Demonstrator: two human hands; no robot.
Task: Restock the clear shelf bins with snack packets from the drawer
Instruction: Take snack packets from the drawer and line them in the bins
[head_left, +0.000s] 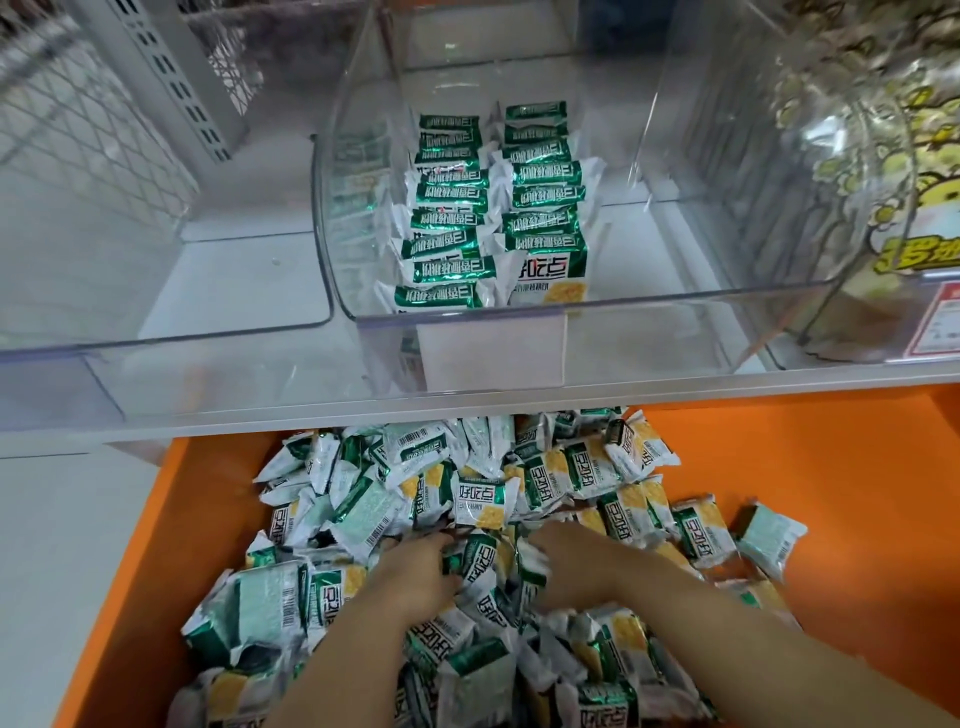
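Both forearms come in from the bottom edge, hands down in the drawer (831, 467), which is orange and pulled out under the shelf (675, 387). Left hand (415, 571) palm down on the heap of packets (483, 499), fingertips sunk among them, so I can't tell if it has a grip. Right hand (576, 561) just beside it, fingers curled over the white edge of a packet, clamped on it. A few packets stand on edge between the two hands. The packets are green, white and yellow, piled loose and every way up; the heap fills the middle of the drawer with bare orange floor to the right.

Above that, the middle bin (675, 299), clear, sits on the shelf. Inside it two rows (498, 208) of the same packets stand on edge, running front to back left of centre; the rest of its floor is bare. Left bin (156, 332) is clear too. Right bin (810, 291) holds yellow bags (909, 197), with a red tag (940, 322) at its front. Far left, a slotted post (171, 78) and wire mesh (78, 114)
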